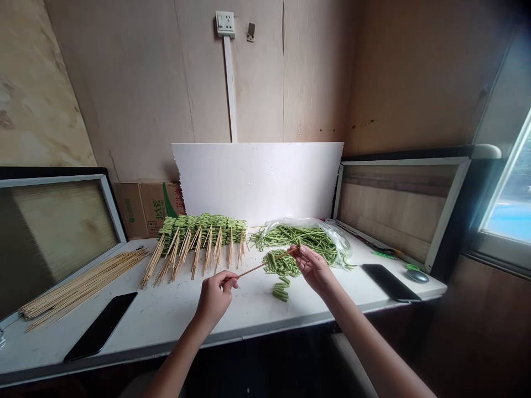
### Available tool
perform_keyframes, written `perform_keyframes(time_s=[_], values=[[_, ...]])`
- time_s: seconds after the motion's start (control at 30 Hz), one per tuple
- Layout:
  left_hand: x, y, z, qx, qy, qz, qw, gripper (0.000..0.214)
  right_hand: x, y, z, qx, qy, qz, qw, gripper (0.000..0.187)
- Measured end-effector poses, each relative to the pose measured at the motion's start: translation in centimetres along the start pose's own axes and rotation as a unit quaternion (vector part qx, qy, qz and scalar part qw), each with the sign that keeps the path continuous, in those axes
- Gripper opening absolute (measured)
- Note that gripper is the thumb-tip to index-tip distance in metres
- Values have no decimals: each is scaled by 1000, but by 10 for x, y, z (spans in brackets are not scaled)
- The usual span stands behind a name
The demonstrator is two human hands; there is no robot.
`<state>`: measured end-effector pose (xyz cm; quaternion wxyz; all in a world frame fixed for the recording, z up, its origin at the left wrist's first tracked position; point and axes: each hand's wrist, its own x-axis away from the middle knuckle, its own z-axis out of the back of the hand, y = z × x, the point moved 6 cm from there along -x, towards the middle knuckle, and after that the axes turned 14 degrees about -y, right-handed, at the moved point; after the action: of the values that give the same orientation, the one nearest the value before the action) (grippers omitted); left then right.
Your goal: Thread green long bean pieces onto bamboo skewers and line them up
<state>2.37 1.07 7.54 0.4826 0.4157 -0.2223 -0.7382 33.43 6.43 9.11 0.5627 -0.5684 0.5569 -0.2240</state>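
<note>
My left hand (215,296) is closed around the lower end of a thin bamboo skewer (251,270), which slants up to the right. At its upper end, the fingers of my right hand (313,268) are pinched together, with a bit of green bean showing at the fingertips. Behind the skewer lies a pile of cut green bean pieces (286,264); whether some of them are threaded on the skewer is hard to tell. Closer to me, a few more bean pieces (281,291) rest on the white table (174,315).
Stacked bean skewers (203,232) stand at the back left, beside a cardboard box (133,209). Bare skewers (83,284) lie at left near a black phone (102,326). Long beans in a plastic bag (307,235) lie behind my right hand. Another dark phone (390,282) sits at right.
</note>
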Motion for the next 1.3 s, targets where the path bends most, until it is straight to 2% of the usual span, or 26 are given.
perform_keyframes(time_s=[0.43, 0.67, 0.93, 1.17, 1.3], values=[[0, -2, 1, -14, 6, 3, 1000, 20, -1, -5, -1, 32, -2, 5, 999, 30], [0, -3, 2, -30, -2, 12, 999, 18, -2, -5, 4, -5, 11, 6, 1000, 29], [0, -4, 3, -41, -11, 23, 999, 21, 2, -10, 0, -24, 14, -2, 1000, 24], [-1, -9, 2, -42, -14, 16, 999, 21, 4, -11, -2, 14, 5, -2, 1000, 24], [-2, -9, 2, -32, -16, 8, 999, 20, 4, -11, -2, 2, 9, 4, 1000, 24]])
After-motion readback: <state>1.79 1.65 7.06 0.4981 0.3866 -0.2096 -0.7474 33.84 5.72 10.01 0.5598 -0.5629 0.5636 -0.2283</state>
